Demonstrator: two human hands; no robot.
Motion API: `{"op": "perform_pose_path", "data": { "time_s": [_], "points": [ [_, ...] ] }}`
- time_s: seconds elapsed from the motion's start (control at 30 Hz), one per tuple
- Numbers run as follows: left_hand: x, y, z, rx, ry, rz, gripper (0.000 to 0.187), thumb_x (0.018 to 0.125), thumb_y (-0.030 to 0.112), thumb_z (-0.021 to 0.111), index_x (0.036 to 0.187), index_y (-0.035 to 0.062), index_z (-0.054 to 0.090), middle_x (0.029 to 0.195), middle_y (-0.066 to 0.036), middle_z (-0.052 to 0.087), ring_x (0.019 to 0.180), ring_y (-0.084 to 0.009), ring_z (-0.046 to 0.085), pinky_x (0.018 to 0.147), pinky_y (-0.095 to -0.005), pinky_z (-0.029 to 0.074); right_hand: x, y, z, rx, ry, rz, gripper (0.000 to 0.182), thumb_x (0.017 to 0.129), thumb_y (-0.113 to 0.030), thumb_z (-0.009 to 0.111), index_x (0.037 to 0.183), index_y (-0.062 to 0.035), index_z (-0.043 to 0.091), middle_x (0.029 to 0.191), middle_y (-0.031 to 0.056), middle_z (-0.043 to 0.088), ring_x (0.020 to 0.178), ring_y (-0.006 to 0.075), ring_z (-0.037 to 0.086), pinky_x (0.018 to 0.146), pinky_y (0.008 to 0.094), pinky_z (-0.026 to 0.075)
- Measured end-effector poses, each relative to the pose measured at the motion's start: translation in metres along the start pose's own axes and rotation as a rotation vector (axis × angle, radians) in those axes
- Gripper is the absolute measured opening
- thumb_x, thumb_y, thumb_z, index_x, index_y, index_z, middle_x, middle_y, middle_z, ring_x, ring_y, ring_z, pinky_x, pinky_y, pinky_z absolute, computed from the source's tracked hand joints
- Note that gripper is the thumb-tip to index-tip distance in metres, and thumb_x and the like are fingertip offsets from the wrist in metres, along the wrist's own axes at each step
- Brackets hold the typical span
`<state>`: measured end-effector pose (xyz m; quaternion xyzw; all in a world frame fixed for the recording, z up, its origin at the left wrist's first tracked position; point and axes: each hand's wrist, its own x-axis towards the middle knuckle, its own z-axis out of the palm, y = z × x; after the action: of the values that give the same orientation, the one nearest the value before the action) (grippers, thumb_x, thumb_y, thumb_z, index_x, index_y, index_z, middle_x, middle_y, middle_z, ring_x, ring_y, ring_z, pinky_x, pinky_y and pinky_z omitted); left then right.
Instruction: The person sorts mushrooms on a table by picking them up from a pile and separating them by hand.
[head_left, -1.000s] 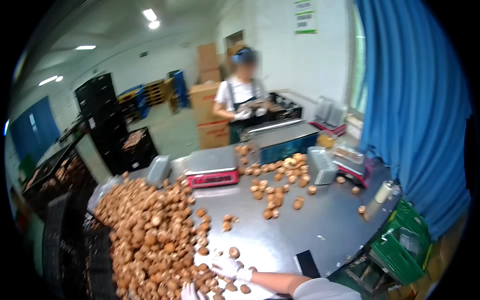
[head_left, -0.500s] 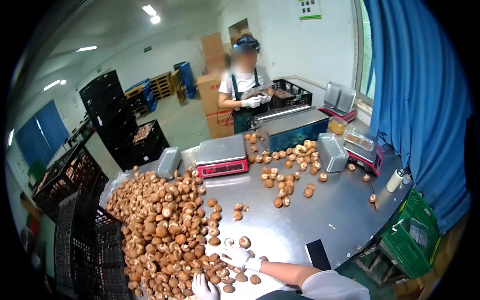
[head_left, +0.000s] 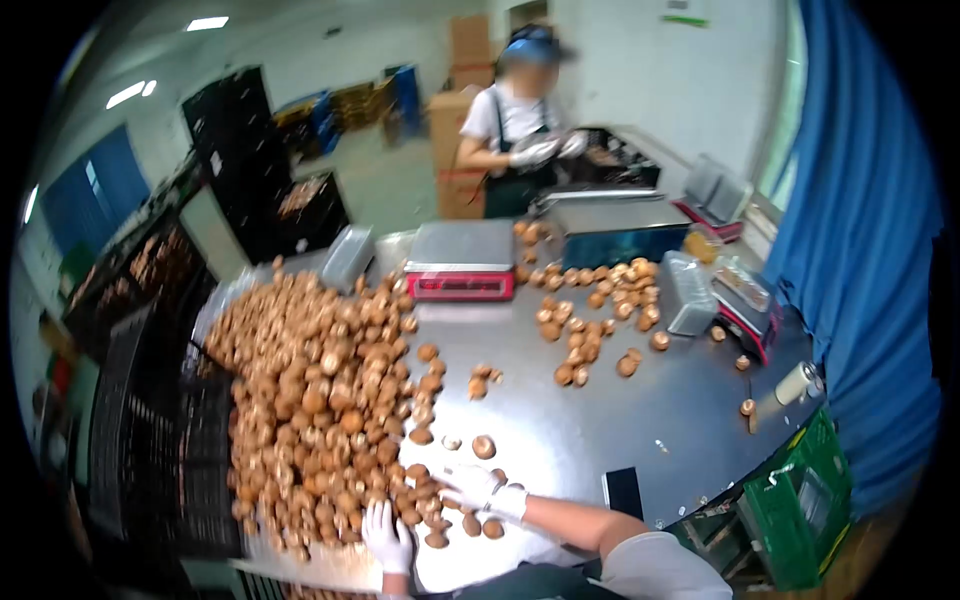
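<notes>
A large heap of brown shiitake mushrooms [head_left: 315, 395] covers the left part of the metal table [head_left: 560, 440]. My left hand [head_left: 387, 538], in a white glove, rests at the heap's near edge with its fingers stretched out against the mushrooms. To its right, my gloved right hand [head_left: 472, 486] reaches in over the heap's right edge, fingers extended and slightly blurred. Neither hand shows a mushroom in its grasp. Several loose mushrooms lie beside and below my right hand, and a single mushroom [head_left: 484, 446] sits just beyond it.
A scale [head_left: 461, 262] stands at mid-table, with another scale [head_left: 745, 305] at the right. Clear plastic trays [head_left: 687, 292] stand near more mushrooms. A phone [head_left: 622, 492] lies by my right forearm. Black crates [head_left: 205, 460] border the left; a co-worker [head_left: 520, 125] stands across the table.
The camera view has shifted, with the far scene higher in the frame. My left hand has moved left and forward along the heap's edge. My right hand stays near the same mushrooms.
</notes>
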<state>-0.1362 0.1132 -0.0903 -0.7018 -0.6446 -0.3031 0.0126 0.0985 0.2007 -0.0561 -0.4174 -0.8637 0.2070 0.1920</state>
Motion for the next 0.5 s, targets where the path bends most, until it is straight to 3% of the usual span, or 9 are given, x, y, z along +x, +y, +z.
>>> {"op": "perform_pose_path", "data": {
  "time_s": [0.13,0.27,0.33,0.37,0.43,0.5],
  "points": [
    [0.004,0.011,-0.013,-0.009,-0.068,-0.042,0.046,0.079,0.016,0.061,0.122,0.0053,0.054,0.129,-0.015,0.051,0.125,-0.0322,0.042,0.106,-0.0462,0.027,-0.027,-0.013,-0.015,-0.077,-0.036,-0.007,0.05,0.082,-0.029,0.061,0.127,-0.0119,0.049,0.101,0.0111,0.054,0.084,0.029,0.058,0.072,0.0389,0.048],
    [0.002,0.024,-0.03,0.034,-0.083,-0.064,0.043,0.078,0.016,0.062,0.12,0.0079,0.056,0.127,-0.013,0.052,0.125,-0.034,0.041,0.106,-0.0491,0.025,-0.037,-0.009,-0.03,-0.04,-0.059,-0.109,0.05,0.083,-0.026,0.062,0.129,-0.0104,0.05,0.108,0.0111,0.057,0.091,0.0288,0.059,0.079,0.0381,0.048],
    [-0.005,0.028,-0.041,0.019,-0.065,-0.084,0.042,0.076,0.015,0.062,0.117,0.0072,0.058,0.125,-0.014,0.052,0.124,-0.0364,0.041,0.105,-0.0496,0.027,-0.036,0.0,-0.032,0.224,0.083,-0.038,0.044,0.085,-0.023,0.059,0.125,-0.0091,0.051,0.102,0.0132,0.059,0.092,0.0294,0.06,0.081,0.0394,0.048],
    [-0.009,0.03,-0.045,0.015,-0.055,-0.104,0.041,0.077,0.016,0.062,0.117,0.0076,0.058,0.126,-0.014,0.053,0.123,-0.0361,0.042,0.105,-0.0491,0.027,-0.033,0.009,-0.029,0.315,0.037,0.165,0.035,0.087,-0.017,0.053,0.121,-0.0097,0.055,0.102,0.016,0.06,0.093,0.0312,0.06,0.082,0.0385,0.048],
    [-0.017,0.031,-0.053,-0.032,-0.03,-0.147,0.037,0.077,0.016,0.062,0.114,0.0071,0.06,0.125,-0.015,0.054,0.12,-0.0364,0.045,0.103,-0.0472,0.032,-0.018,0.04,-0.012,0.692,0.214,0.353,0.03,0.086,-0.009,0.051,0.114,-0.0114,0.06,0.094,0.0132,0.061,0.081,0.0269,0.063,0.074,0.0345,0.05],
    [-0.019,0.033,-0.061,-0.086,-0.022,-0.168,0.033,0.077,0.013,0.062,0.109,0.0057,0.062,0.121,-0.014,0.057,0.116,-0.0366,0.048,0.099,-0.0447,0.037,0.018,0.019,-0.061,0.572,0.147,0.406,0.027,0.084,-0.009,0.054,0.11,-0.0126,0.062,0.089,0.0102,0.061,0.078,0.0214,0.063,0.071,0.0345,0.051]
  ]
}}
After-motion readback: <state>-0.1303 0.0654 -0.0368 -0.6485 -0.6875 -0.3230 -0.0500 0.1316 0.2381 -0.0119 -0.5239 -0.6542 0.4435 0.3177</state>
